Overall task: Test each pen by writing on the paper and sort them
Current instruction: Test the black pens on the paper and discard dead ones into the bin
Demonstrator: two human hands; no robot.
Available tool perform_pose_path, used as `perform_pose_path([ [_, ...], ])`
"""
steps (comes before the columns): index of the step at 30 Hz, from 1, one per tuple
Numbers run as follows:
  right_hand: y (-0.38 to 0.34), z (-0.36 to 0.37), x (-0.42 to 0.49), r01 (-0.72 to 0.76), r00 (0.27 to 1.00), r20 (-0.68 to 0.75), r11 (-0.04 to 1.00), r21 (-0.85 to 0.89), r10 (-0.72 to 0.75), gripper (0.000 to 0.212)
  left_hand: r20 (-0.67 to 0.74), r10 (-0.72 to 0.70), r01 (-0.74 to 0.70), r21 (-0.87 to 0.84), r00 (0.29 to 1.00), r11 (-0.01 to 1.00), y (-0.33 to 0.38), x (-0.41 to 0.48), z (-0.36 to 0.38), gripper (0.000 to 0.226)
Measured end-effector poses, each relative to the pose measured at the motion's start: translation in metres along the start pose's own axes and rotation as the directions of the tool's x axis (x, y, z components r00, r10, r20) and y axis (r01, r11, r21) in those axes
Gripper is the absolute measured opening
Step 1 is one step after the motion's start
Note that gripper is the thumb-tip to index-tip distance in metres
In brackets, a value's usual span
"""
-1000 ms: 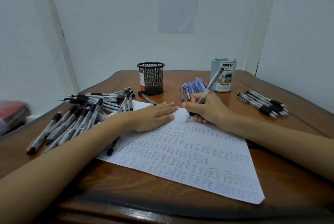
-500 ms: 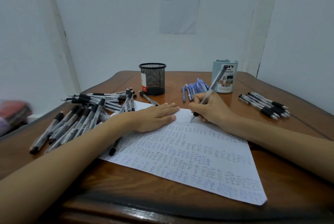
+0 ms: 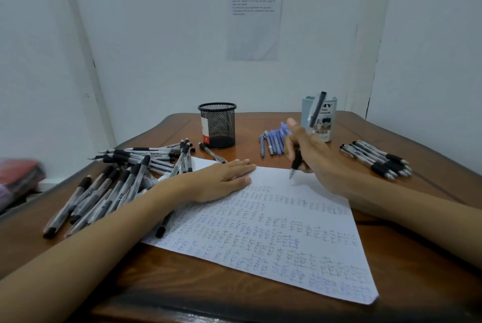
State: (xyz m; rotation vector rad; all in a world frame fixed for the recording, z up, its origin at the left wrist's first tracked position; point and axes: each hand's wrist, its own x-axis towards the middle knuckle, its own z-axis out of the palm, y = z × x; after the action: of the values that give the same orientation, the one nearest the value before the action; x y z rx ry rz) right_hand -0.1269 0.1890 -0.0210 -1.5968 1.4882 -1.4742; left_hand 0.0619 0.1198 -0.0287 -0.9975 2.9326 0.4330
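Head view. My left hand [image 3: 221,182] lies flat on the upper left part of the paper [image 3: 273,231], fingers straight and together, palm down, gripping nothing. My right hand [image 3: 313,155] grasps a black-grip pen [image 3: 316,110] with its tip pointing down at the blank top edge of the sheet and its barrel leaning up and away toward the far side. I cannot tell whether the tip touches the paper. One finger of that hand sticks up clear of the barrel.

The paper sits at a slant on the wooden bench [image 3: 182,275], covered in rows of small test marks — black higher up, blue nearer me.

Pens on the bench:
- a loose pile of black-grip pens [image 3: 117,182] to the left, some resting on the sheet's corner
- one black pen [image 3: 164,223] on the paper, partly under my left forearm
- a single pen [image 3: 212,155] just beside the black mesh cup [image 3: 218,125]
- a row of blue pens [image 3: 273,141] behind my right hand
- a neat group of black-grip pens [image 3: 378,158] to the far right, well apart from the pile

A pale blue desk organizer [image 3: 329,124] stands behind the blue pens. A printed sheet [image 3: 254,17] is fixed to the wall — its text is too small to read.
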Motion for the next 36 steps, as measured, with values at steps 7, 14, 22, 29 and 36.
perform_pose_path([
  [7, 0.013, -0.006, 0.004, -0.052, 0.998, -0.037, 0.997, 0.064, 0.055, 0.031, 0.002, -0.006, 0.006, -0.008, 1.0, 1.0, 0.0, 0.0, 0.001, 0.052],
  [14, 0.017, -0.006, 0.007, -0.059, 0.998, -0.005, 0.996, 0.059, 0.06, 0.035, 0.008, -0.005, 0.005, -0.006, 1.0, 1.0, -0.001, 0.002, 0.001, 0.052],
  [22, 0.01, -0.015, 0.013, -0.143, 0.982, 0.099, 0.971, -0.19, 0.164, 0.036, 0.001, 0.008, -0.008, -0.001, 1.0, 1.0, -0.001, 0.002, 0.001, 0.051],
  [29, 0.027, -0.082, 0.03, -0.167, 0.986, -0.149, 0.45, -0.877, 0.076, 0.016, -0.027, 0.017, -0.015, 0.07, 0.999, 0.997, 0.001, 0.001, 0.0, 0.051],
  [36, 0.038, -0.094, 0.03, -0.174, 0.984, -0.155, 0.291, -0.941, 0.088, 0.03, -0.069, 0.024, -0.009, 0.209, 0.997, 0.978, 0.003, 0.001, 0.0, 0.05],
])
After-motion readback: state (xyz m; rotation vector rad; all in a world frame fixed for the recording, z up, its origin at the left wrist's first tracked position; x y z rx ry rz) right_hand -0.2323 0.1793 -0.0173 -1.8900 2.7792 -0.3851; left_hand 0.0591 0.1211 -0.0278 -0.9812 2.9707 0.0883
